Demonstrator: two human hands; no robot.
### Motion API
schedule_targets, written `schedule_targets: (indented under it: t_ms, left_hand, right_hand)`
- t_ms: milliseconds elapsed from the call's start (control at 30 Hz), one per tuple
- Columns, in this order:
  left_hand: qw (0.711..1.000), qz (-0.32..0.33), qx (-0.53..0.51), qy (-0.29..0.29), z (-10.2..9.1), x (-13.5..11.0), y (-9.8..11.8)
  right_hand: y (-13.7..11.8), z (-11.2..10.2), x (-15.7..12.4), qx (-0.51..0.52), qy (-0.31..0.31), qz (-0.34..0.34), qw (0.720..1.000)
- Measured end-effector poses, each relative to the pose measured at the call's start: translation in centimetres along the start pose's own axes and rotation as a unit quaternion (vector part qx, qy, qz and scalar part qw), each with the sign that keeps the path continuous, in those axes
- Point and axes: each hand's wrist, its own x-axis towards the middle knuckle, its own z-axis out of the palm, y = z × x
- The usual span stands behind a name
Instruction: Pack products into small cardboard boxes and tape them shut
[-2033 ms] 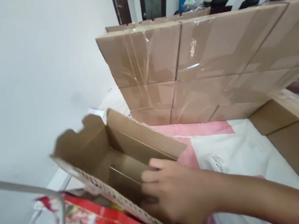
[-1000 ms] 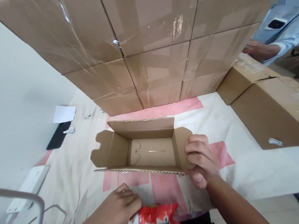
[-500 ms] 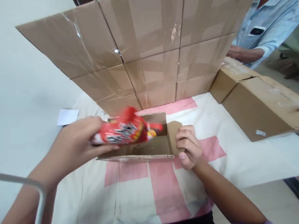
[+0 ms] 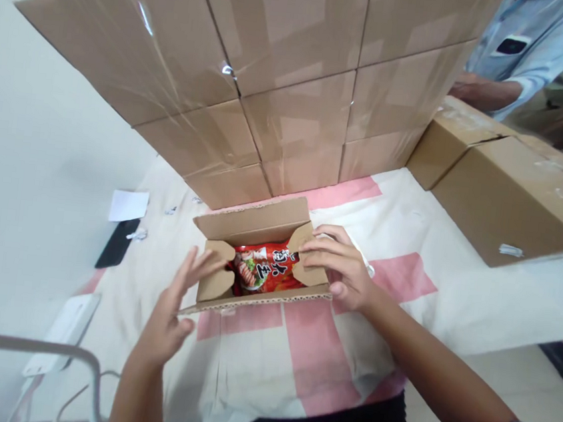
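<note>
- The red snack packet (image 4: 264, 268) showed only through the gap in the top of the small cardboard box (image 4: 260, 223); both its ends were hidden under the end flaps, and its print was too small to read
- The palm of the right hand (image 4: 340, 269) faced down, so how firmly it pressed was hard to judge
- A co-worker's pale blue sleeve (image 4: 521, 58) was cut off at the frame's edge, far beyond the right hand
- The stacked taped cartons (image 4: 296, 71) ran out of sight at the top, just behind the box
- The left hand (image 4: 170, 313) was released, fingers spread, its fingertips (image 4: 205, 265) at the left end flap (image 4: 214, 279); I could not tell if they touched it
- The right hand clasped the right end flap (image 4: 313, 277), fingers laid over it and thumb against the box's outer side
- The packet lay flat inside the box, between the two hands, just left of the right fingers and beyond the left fingertips
- A dark phone (image 4: 117, 242) and a paper slip (image 4: 128, 205) lay on the cloth (image 4: 405, 278), well to the left of the left hand
</note>
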Motion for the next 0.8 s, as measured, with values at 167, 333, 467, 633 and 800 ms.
schedule_targets:
  t_ms: [167, 333, 467, 633, 800]
  left_hand:
    - [0.999, -0.02, -0.004, 0.035, 2.4, 0.3, -0.4]
    - [0.999, -0.005, -0.027, 0.02, 2.1, 2.3, -0.4]
    - [0.997, 0.048, 0.057, 0.004, 1.5, 2.4, 0.0]
    - [0.98, 0.092, 0.169, -0.047, 0.9, 2.1, 1.2]
    - [0.953, 0.137, 0.263, -0.062, 1.7, 1.5, 2.1]
  right_hand:
    - [-0.2, 0.5, 0.1, -0.019, 0.003, 0.078, 0.997]
    - [-0.4, 1.1, 0.1, 0.013, 0.005, 0.164, 0.986]
    - [-0.1, 1.1, 0.3, -0.015, 0.035, 0.074, 0.997]
    - [0.1, 1.3, 0.4, -0.025, 0.037, 0.037, 0.998]
    - [-0.1, 0.3, 0.5, -0.016, 0.015, 0.04, 0.999]
